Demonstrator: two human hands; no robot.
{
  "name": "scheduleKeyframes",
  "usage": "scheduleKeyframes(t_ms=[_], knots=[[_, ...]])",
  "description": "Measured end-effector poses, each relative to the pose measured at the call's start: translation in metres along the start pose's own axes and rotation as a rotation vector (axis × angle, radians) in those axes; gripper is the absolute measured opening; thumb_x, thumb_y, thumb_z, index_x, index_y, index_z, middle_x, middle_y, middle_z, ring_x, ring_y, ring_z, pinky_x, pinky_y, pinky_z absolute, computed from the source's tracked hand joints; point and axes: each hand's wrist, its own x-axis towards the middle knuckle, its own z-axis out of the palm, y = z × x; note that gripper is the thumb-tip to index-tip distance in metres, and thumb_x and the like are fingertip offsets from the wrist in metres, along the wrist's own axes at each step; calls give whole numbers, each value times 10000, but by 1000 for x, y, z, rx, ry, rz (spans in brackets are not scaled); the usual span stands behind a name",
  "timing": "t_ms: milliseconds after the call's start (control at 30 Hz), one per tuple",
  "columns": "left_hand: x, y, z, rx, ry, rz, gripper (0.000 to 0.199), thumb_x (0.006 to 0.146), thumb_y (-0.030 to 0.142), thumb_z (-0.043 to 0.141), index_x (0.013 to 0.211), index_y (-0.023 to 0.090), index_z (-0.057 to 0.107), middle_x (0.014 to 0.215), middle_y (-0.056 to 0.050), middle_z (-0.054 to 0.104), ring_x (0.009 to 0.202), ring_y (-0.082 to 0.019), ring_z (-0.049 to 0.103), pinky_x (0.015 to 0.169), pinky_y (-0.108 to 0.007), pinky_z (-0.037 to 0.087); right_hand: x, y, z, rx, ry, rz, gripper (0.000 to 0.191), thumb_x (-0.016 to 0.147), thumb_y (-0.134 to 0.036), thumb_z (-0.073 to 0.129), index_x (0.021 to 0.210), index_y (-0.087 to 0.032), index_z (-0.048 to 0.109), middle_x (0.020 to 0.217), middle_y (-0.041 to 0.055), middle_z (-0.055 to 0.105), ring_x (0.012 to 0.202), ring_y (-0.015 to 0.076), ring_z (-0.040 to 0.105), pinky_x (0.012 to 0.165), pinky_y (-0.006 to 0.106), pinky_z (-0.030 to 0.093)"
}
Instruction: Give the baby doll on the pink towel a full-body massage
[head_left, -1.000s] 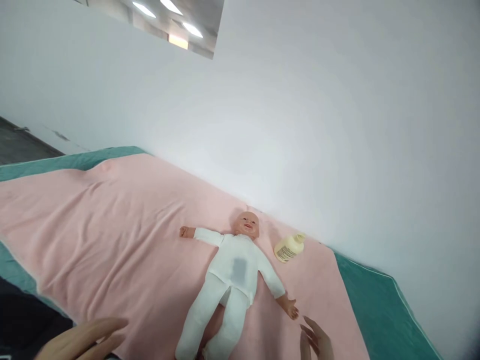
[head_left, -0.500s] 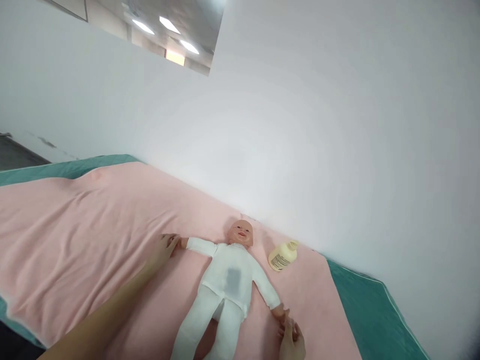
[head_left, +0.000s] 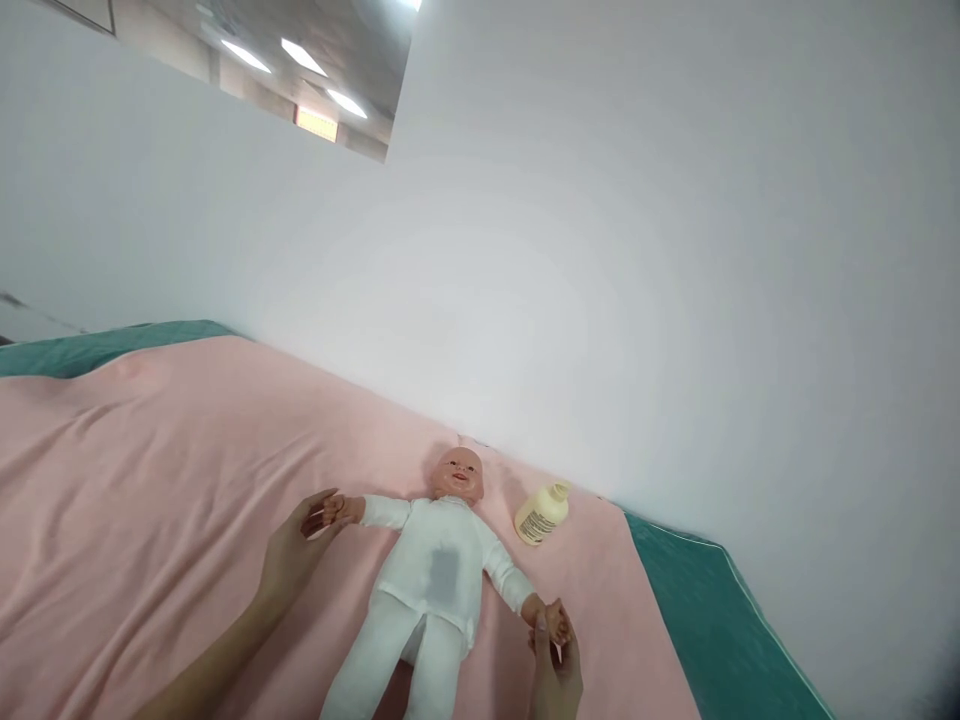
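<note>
The bald baby doll in white long-sleeved clothes (head_left: 409,565) lies face up on a creased pink blanket (head_left: 217,450), arms spread. The left hand (head_left: 296,545) curls its thumb and fingers around one small doll hand; the right hand (head_left: 556,670) pinches the other between thumb and fingers. A pale-yellow, rounded plastic bottle (head_left: 541,515) leans near the doll's head, beside the white wall (head_left: 600,250).

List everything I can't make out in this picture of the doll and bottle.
Doll: feet cut off by the head view's bottom edge.
Bottle: label print too small to read, head view.
Left hand: grip firmness unclear, head view; the doll's hand partly hides its fingers.
Right hand: wrist cut off by the head view's bottom edge.
</note>
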Motion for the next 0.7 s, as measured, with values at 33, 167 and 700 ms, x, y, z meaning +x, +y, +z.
scheduleKeyframes(t_ms=[33,167,700], knots=[[-7,7,8,-5,21,31,512,762,436,613,1210,195,554,1129,-53,688,1029,-312,646,813,-361,546,-4,-12,5,-15,-16,35,581,749,-568,642,1131,-133,596,1189,142,606,1050,291,608,778,331,534],[-35,26,47,39,-123,248,287,847,373,551,1098,263,635,1104,-21,702,1012,-251,662,838,-341,556,-23,-50,30,-43,-87,-74,521,805,-493,622,1215,-177,572,1151,105,621,1040,246,614,775,287,542],[-72,19,102,159,-456,706,300,882,167,470,1087,243,675,1134,-30,695,1059,-188,646,985,-304,483,-49,8,72,-318,-198,-874,306,944,-265,439,1189,-270,623,1086,71,667,997,199,667,805,293,578]])
